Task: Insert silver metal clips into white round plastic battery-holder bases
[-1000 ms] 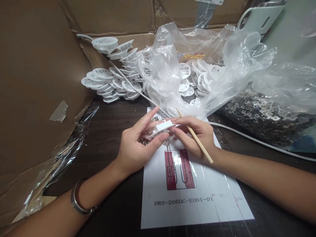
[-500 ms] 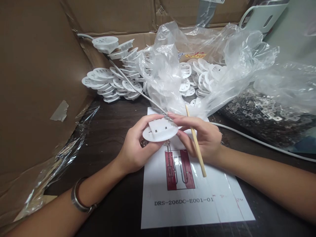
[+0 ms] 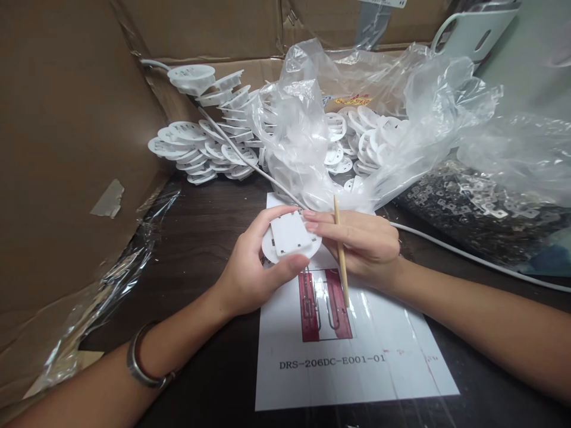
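Clear bag [image 3: 306, 128] and piled rounds [image 3: 181, 135] crowd the back. Left hand [image 3: 252, 270] clamps a white disc [image 3: 289, 233], more face-on than before; right hand [image 3: 368, 241] grips a stick [image 3: 341, 255].

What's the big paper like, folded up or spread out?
Spread out: the paper lies flat on the dark table, with its red drawing and letters showing.

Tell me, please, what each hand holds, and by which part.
Left hand: a white disc, by its rim. Right hand: a wooden stick, near its middle.
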`<state>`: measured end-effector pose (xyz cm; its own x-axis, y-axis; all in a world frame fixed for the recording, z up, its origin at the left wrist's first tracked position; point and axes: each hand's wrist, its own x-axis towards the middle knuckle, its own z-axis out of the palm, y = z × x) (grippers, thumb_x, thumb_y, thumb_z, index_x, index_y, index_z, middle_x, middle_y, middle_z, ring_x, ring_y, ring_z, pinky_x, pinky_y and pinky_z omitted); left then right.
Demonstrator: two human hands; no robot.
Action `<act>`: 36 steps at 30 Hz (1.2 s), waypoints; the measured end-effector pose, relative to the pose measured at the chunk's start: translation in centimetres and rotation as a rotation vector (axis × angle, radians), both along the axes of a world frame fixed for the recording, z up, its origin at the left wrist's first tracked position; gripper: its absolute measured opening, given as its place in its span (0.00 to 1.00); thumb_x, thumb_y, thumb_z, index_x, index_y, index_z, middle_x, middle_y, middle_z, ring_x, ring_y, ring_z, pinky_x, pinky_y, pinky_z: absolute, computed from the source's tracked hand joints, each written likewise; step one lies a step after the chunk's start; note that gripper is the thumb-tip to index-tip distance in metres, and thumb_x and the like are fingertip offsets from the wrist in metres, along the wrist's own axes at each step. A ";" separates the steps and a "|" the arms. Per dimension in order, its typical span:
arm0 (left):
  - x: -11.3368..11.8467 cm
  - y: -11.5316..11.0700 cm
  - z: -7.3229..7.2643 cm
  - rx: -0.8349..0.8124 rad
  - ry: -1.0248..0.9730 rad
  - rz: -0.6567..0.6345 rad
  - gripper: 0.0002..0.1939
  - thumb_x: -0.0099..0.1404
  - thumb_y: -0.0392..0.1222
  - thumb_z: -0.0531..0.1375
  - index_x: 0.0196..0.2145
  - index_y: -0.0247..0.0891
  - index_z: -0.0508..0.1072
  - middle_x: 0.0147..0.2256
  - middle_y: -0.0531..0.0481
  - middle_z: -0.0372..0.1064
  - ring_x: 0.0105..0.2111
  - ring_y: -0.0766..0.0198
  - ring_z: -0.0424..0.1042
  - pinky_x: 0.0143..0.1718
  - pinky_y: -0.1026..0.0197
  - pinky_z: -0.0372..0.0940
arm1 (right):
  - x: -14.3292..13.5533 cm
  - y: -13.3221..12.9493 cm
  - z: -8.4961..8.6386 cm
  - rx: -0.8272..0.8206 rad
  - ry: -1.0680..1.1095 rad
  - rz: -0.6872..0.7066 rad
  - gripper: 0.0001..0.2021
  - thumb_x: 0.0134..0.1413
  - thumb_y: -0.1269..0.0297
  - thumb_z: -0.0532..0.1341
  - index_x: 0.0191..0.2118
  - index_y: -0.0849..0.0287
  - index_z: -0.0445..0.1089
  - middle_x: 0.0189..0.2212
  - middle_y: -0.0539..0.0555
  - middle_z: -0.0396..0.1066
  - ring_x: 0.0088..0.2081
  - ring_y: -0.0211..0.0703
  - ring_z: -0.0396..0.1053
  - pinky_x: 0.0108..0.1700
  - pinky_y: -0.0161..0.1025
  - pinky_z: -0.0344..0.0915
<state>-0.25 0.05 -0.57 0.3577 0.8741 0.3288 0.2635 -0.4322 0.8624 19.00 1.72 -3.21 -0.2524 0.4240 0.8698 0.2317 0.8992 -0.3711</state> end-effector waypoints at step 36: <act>0.4 0.0 -1.2 0.171 0.065 0.255 0.34 0.53 0.38 0.69 0.56 0.43 0.62 0.55 0.46 0.63 0.50 0.53 0.70 0.53 0.52 0.70 | -0.4 -0.4 0.2 -0.460 0.036 -0.143 0.19 0.54 0.74 0.58 0.53 0.61 0.70 0.52 0.55 0.68 0.39 0.41 0.76 0.40 0.37 0.77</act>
